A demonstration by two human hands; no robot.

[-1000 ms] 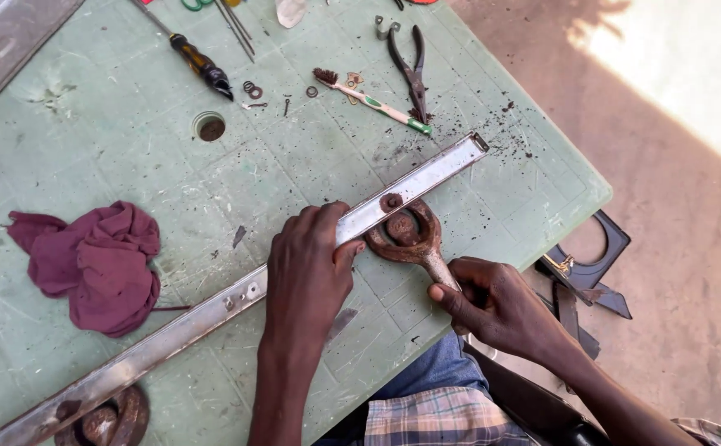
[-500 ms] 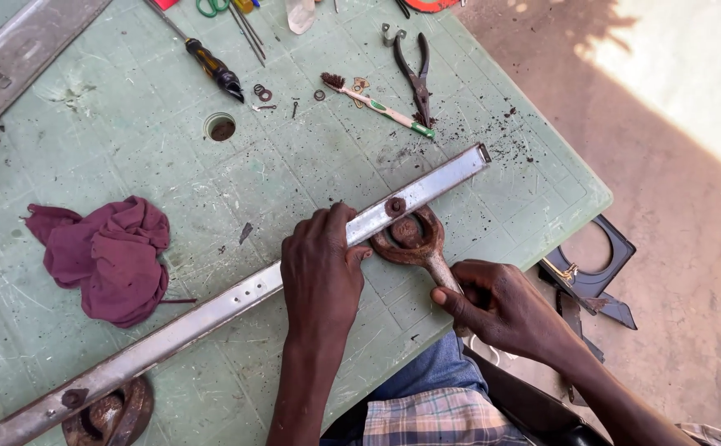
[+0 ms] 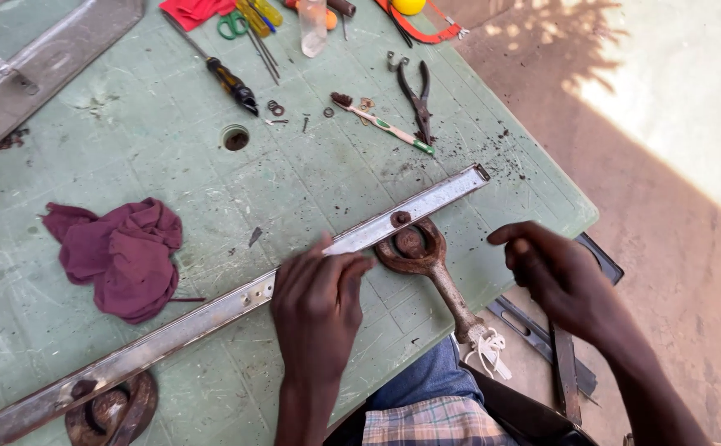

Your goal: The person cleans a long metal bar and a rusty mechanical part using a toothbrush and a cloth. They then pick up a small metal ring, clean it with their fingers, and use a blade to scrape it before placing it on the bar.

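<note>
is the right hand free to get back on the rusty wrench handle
Probably yes: the right hand is empty, open and lifted beside the rusty wrench, and nothing lies between it and the bare handle.

Outdoor workshop: tool-strewn table [image 3: 534,206]

Even daylight shade over the table [image 3: 63,248], hard sun patch at upper right, slight motion blur on the left hand [image 3: 317,306].

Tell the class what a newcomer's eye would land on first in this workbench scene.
A long metal bar runs diagonally across the green table, with the left hand pressing on it. A rusty wrench lies under the bar at a bolt, while the right hand hovers off the table's edge. A maroon rag sits left.
</note>
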